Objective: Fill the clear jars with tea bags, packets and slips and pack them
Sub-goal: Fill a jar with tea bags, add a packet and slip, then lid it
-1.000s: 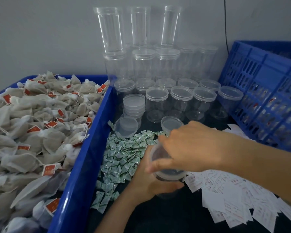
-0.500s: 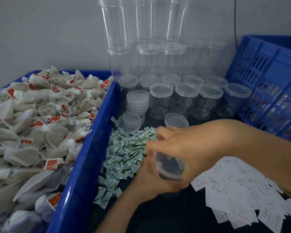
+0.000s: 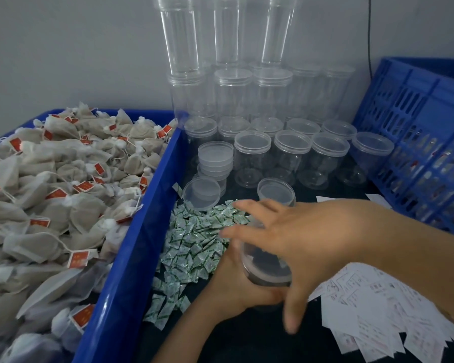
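My left hand (image 3: 236,286) grips a clear jar (image 3: 265,265) from below and the left, its open mouth tilted toward me, just above the dark table. My right hand (image 3: 307,247) hovers over the jar with fingers spread, reaching left toward the pile of small green-and-white packets (image 3: 194,247); nothing shows in it. Tea bags (image 3: 58,195) with red tags fill the blue bin (image 3: 131,258) at the left. White printed slips (image 3: 378,315) lie scattered at the right.
Rows of lidded clear jars (image 3: 291,158) and taller stacked ones (image 3: 231,93) stand at the back against the wall. A stack of lids (image 3: 215,158) and a loose lid (image 3: 201,191) sit by the packets. A blue slotted crate (image 3: 417,142) stands at the right.
My right hand has come off the jar's mouth and opened, its fingers now stretching left toward the packets. The left hand keeps holding the jar, tilted more toward me.
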Demonstrator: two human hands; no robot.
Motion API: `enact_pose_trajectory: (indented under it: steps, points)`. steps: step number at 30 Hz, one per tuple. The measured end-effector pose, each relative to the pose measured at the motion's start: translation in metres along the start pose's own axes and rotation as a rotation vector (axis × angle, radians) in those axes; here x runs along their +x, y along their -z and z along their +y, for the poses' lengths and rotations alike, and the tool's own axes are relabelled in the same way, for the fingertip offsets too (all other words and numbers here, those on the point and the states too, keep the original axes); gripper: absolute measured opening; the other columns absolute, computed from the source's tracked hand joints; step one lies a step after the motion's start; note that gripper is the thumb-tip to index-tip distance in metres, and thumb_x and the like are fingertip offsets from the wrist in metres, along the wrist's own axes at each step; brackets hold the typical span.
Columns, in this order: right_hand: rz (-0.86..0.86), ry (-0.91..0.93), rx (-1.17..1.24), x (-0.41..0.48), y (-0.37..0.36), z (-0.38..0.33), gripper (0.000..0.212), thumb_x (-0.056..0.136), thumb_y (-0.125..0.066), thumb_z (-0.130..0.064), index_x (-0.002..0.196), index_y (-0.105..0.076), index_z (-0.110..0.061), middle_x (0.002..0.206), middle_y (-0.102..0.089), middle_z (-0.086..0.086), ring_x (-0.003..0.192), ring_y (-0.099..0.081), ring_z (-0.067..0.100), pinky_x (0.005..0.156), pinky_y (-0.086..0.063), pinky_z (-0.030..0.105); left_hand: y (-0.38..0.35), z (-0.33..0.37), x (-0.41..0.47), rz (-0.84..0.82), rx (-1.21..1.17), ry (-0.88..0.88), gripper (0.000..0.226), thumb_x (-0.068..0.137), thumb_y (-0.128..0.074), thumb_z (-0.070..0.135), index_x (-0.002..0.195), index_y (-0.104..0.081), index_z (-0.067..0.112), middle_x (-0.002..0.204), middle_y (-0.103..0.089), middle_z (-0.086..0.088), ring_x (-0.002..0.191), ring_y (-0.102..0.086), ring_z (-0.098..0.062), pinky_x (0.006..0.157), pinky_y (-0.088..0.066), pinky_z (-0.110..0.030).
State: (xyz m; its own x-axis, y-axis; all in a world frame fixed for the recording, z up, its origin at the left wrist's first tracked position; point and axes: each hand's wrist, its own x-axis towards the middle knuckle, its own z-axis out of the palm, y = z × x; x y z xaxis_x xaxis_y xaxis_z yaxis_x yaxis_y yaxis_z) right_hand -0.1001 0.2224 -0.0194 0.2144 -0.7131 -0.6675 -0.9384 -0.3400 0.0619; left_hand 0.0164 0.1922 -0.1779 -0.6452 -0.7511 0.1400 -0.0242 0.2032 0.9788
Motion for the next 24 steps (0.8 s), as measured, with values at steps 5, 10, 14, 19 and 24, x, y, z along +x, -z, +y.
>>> enact_pose_trajectory:
  steps: [5, 10, 14, 19, 24]
  points:
    - [0.112, -0.023, -0.041, 0.004, -0.002, 0.000, 0.052, 0.086, -0.067, -0.048, 0.117, -0.031, -0.028, 0.101, -0.039, -0.004, 0.086, -0.047, 0.014, 0.062, -0.041, 0.029, 0.002, -0.003, 0.001, -0.041, -0.029, 0.006, 0.084, 0.055, -0.087, 0.000, 0.126, -0.044, 0.015, 0.115, -0.064, 0.014, 0.108, -0.062, -0.003, 0.081, -0.049, -0.014]
    - [-0.025, 0.049, 0.038, 0.001, -0.001, 0.005, 0.117, 0.072, -0.084, -0.049, 0.152, 0.001, -0.049, 0.158, 0.030, -0.014, 0.151, 0.004, 0.020, 0.113, -0.037, 0.053, -0.001, -0.001, 0.002, -0.012, -0.002, -0.002, 0.085, 0.054, -0.090, 0.007, 0.125, -0.044, 0.019, 0.111, -0.064, 0.013, 0.108, -0.060, 0.003, 0.081, -0.047, -0.010]
    - [0.134, -0.104, 0.035, 0.004, -0.005, 0.004, 0.077, 0.076, -0.060, -0.078, 0.131, -0.033, -0.032, 0.122, -0.044, -0.003, 0.090, -0.051, 0.015, 0.067, -0.044, 0.030, 0.001, -0.005, 0.003, -0.044, -0.040, -0.008, 0.090, 0.059, -0.086, -0.008, 0.130, -0.038, 0.019, 0.120, -0.059, 0.017, 0.114, -0.057, -0.001, 0.086, -0.046, -0.012]
    - [0.022, 0.132, 0.058, 0.002, 0.004, 0.011, 0.091, 0.077, -0.082, -0.017, 0.140, -0.023, -0.049, 0.142, -0.018, -0.008, 0.129, -0.028, 0.018, 0.081, -0.055, 0.034, 0.000, -0.004, -0.002, -0.001, -0.078, 0.024, 0.079, 0.053, -0.088, 0.019, 0.121, -0.049, 0.014, 0.110, -0.068, 0.002, 0.103, -0.065, -0.008, 0.081, -0.050, -0.015]
    - [0.069, -0.030, 0.095, 0.000, -0.003, 0.010, 0.112, 0.064, -0.074, -0.075, 0.150, -0.007, -0.047, 0.150, -0.012, -0.011, 0.127, -0.043, 0.016, 0.094, -0.050, 0.035, 0.001, -0.002, 0.003, -0.002, -0.059, -0.033, 0.092, 0.059, -0.087, -0.007, 0.132, -0.037, 0.017, 0.122, -0.062, 0.003, 0.115, -0.060, -0.014, 0.091, -0.052, -0.027]
